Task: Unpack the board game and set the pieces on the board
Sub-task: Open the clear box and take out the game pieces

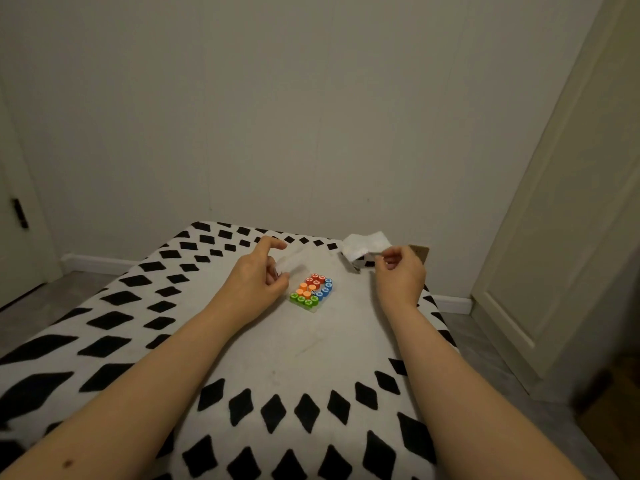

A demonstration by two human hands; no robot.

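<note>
The left hand (258, 277), fingers half curled, pinched a clear wrapper (291, 259), probably just peeled from the pieces. The tray of coloured pieces (311, 292) lay flat on the patterned cloth (138, 306) between the hands, still packed. The right hand (400, 271) pinched the folded white sheet (365, 244), likely the board, lifted to unfold.
</note>
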